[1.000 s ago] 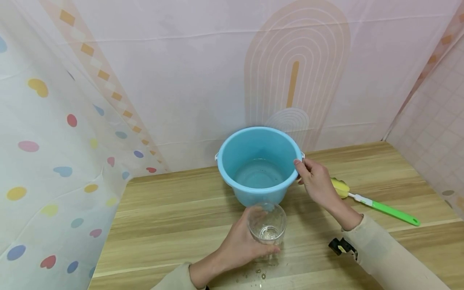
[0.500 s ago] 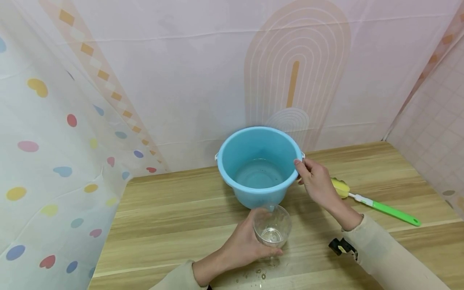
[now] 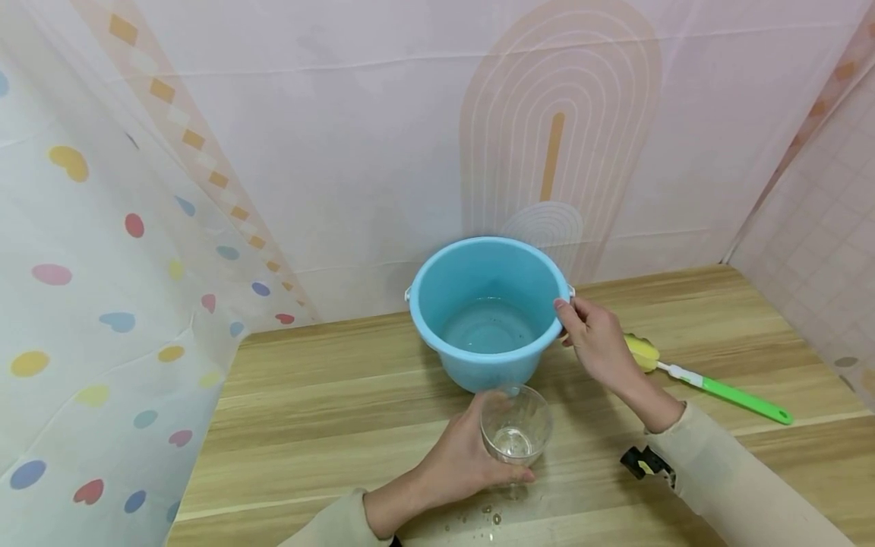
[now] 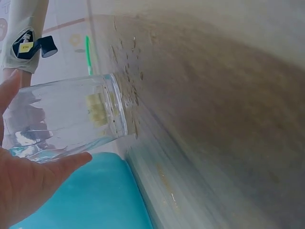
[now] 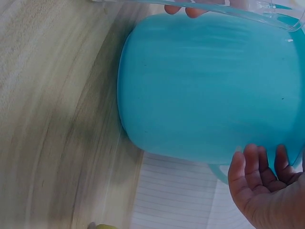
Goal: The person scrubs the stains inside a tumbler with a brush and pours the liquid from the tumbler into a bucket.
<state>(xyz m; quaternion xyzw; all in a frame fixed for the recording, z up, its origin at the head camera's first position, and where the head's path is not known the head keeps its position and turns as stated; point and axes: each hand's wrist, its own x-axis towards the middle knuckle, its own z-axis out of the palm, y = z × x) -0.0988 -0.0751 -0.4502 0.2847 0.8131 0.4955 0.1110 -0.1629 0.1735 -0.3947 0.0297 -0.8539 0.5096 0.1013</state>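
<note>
A clear glass [image 3: 517, 429] is held upright in my left hand [image 3: 459, 465], thumb on its near side and fingers round the far side. In the left wrist view the base of the glass [image 4: 116, 105] is close to the wet table; whether it touches I cannot tell. Just behind it stands a light blue bucket [image 3: 472, 371] with shallow water [image 3: 488, 327] inside. My right hand [image 3: 596, 342] grips the bucket's right rim, the thumb over the edge and the fingers outside. The right wrist view has those fingers [image 5: 252, 167] bent against the bucket wall [image 5: 205, 95].
To the right of the bucket lies a sponge brush with a yellow head [image 3: 642, 353] and a green handle [image 3: 745, 399]. Water drops [image 3: 488, 513] spot the wooden table [image 3: 307, 425] near the left hand. A patterned curtain [image 3: 355, 167] hangs right behind the bucket.
My left hand has shifted the glass slightly to the right and a little nearer to me. The right hand and the bucket have stayed in place.
</note>
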